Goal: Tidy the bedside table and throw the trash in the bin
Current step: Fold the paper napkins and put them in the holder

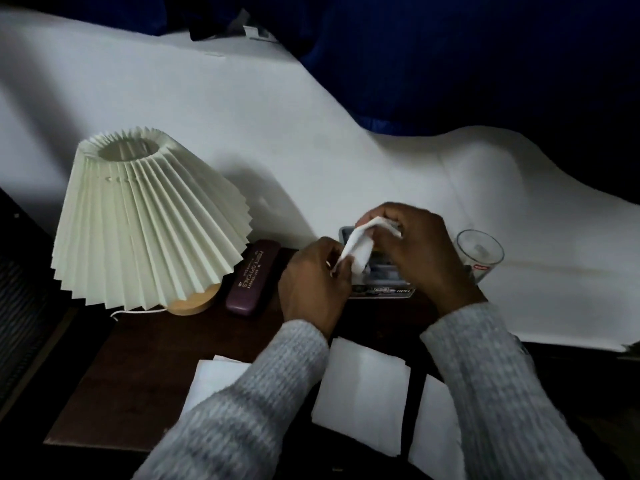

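Observation:
A crumpled white tissue hangs between both hands above the dark wooden bedside table. My left hand pinches its lower end. My right hand grips its upper end with curled fingers. Flat white paper sheets lie on the table's near side: one in the middle, one partly under my left sleeve, one at the right. Under my hands lies a printed box or tray, mostly hidden.
A pleated cream lamp on a wooden base stands at the table's left, its white cord trailing. A maroon glasses case lies beside it. A clear glass stands at the right. White bedding lies behind.

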